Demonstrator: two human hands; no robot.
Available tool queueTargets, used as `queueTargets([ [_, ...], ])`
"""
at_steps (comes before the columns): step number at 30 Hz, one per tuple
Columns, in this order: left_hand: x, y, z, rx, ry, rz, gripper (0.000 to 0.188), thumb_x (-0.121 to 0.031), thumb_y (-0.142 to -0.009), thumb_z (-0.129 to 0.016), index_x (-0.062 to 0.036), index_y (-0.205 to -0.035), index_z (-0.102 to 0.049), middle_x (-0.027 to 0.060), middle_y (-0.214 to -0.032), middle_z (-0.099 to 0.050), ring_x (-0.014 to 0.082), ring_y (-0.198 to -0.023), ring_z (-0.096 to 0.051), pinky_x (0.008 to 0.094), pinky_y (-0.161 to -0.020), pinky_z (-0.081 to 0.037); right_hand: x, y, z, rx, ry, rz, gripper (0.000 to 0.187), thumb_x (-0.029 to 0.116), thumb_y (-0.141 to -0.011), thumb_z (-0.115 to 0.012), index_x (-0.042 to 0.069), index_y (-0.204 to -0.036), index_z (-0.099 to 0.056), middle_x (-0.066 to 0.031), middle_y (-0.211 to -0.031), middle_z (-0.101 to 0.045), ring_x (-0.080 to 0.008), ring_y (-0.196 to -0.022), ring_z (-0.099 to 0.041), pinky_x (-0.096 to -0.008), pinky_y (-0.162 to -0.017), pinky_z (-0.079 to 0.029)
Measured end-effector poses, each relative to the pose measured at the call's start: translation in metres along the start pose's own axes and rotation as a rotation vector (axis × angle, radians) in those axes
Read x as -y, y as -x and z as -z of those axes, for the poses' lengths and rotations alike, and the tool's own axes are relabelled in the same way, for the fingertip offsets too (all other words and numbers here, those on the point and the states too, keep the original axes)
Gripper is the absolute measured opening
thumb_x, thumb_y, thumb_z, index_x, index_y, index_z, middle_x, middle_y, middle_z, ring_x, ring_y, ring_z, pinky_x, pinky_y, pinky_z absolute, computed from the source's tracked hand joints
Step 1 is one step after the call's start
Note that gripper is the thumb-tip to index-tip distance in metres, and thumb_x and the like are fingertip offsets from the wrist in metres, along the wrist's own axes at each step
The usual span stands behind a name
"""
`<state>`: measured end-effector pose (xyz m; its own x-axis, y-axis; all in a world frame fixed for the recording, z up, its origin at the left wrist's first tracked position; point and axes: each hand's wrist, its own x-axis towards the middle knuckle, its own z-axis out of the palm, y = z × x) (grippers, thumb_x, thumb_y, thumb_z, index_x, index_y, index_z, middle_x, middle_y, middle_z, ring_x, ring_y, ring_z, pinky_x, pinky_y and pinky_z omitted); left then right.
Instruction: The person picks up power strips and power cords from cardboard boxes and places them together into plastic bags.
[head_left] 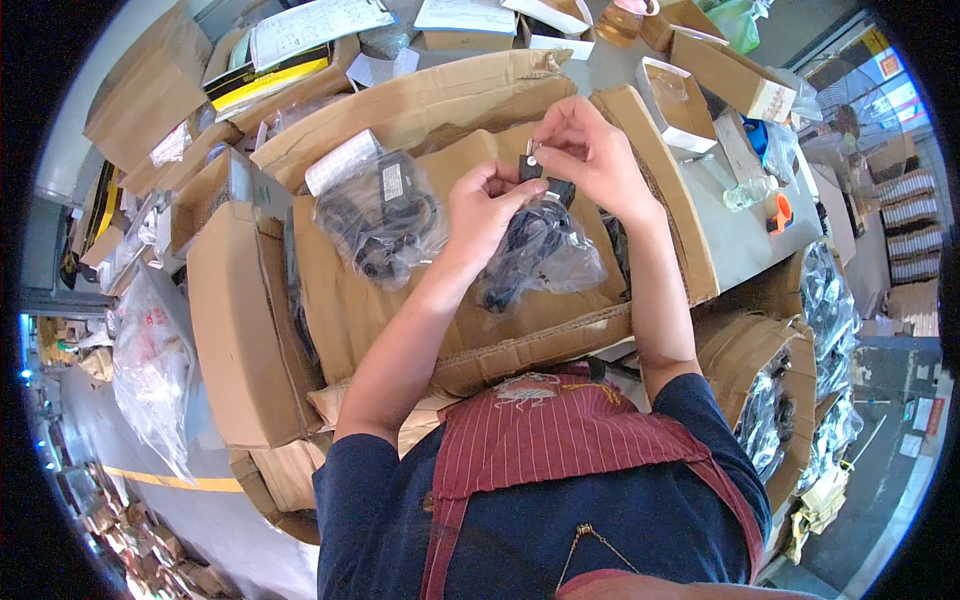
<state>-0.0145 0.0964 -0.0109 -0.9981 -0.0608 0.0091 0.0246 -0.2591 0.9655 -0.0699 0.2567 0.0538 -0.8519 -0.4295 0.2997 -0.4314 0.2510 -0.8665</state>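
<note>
A small black part (527,170) with a light round spot and a thin metal tip is held up over the open cardboard box (400,330). My left hand (490,205) pinches it from below. The thumb and fingers of my right hand (592,150) close on its upper end; its exact kind is too small to tell. Just under my hands lies a clear plastic bag (575,262) with black cable in it. Left of it rests another clear bag (375,225) holding a black power adapter (398,188) and coiled cable. A white roll (343,163) touches that bag.
The box's raised flaps (235,330) stand around my forearms. Behind are a clipboard with papers (318,28) and a small open carton (675,105). An orange tape ring (779,212) is on the grey table (730,255). Bagged black goods fill boxes (765,410) at right.
</note>
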Motion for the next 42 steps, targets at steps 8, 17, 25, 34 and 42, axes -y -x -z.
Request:
queueTargets([
  [8,-0.008,0.001,-0.002,0.033,0.140,0.065,0.016,-0.002,-0.083,-0.076,0.0023,-0.091,-0.063,0.0091,-0.083,-0.070,0.0121,-0.074,-0.067,0.0231,-0.069,-0.053,-0.008,-0.001,0.010,0.055,-0.122,-0.056,0.018,0.007,-0.091,-0.064,0.000,-0.106,-0.059,-0.0036,-0.098,-0.065,-0.0098,-0.093,-0.062,-0.0261,-0.084,-0.050],
  [17,-0.008,0.002,-0.002,0.037,0.147,0.049,0.011,-0.001,-0.085,-0.072,-0.0010,-0.091,-0.063,0.0054,-0.086,-0.069,0.0102,-0.079,-0.065,0.0218,-0.072,-0.050,0.003,-0.002,0.007,0.002,0.240,0.370,0.013,0.004,-0.077,-0.070,0.004,-0.089,-0.066,-0.0100,-0.092,-0.057,-0.0249,-0.086,-0.061,-0.0350,-0.076,-0.051],
  [25,-0.003,-0.001,0.004,0.023,0.105,0.059,0.011,0.000,-0.086,-0.070,0.0002,-0.094,-0.064,0.0055,-0.087,-0.070,0.0101,-0.081,-0.066,0.0218,-0.073,-0.050,0.007,0.000,0.002,-0.033,0.473,0.528,0.014,0.005,-0.074,-0.073,0.006,-0.087,-0.066,-0.0086,-0.093,-0.059,-0.0295,-0.089,-0.059,-0.0382,-0.080,-0.048],
  [34,-0.001,-0.004,0.003,-0.016,0.087,0.046,0.014,-0.002,-0.085,-0.073,0.0026,-0.093,-0.063,0.0086,-0.085,-0.070,0.0114,-0.077,-0.067,0.0225,-0.070,-0.051,0.003,-0.002,0.001,-0.064,0.221,0.365,0.013,0.003,-0.075,-0.069,0.003,-0.087,-0.065,-0.0084,-0.088,-0.060,-0.0249,-0.083,-0.063,-0.0348,-0.076,-0.051],
  [42,0.001,-0.002,0.001,0.000,0.043,-0.001,0.012,-0.001,-0.087,-0.071,0.0029,-0.095,-0.063,0.0092,-0.088,-0.070,0.0136,-0.081,-0.068,0.0235,-0.075,-0.053,0.001,-0.003,-0.002,-0.003,0.241,0.311,0.014,0.002,-0.073,-0.069,0.002,-0.086,-0.063,-0.0093,-0.087,-0.059,-0.0260,-0.081,-0.062,-0.0341,-0.075,-0.051],
])
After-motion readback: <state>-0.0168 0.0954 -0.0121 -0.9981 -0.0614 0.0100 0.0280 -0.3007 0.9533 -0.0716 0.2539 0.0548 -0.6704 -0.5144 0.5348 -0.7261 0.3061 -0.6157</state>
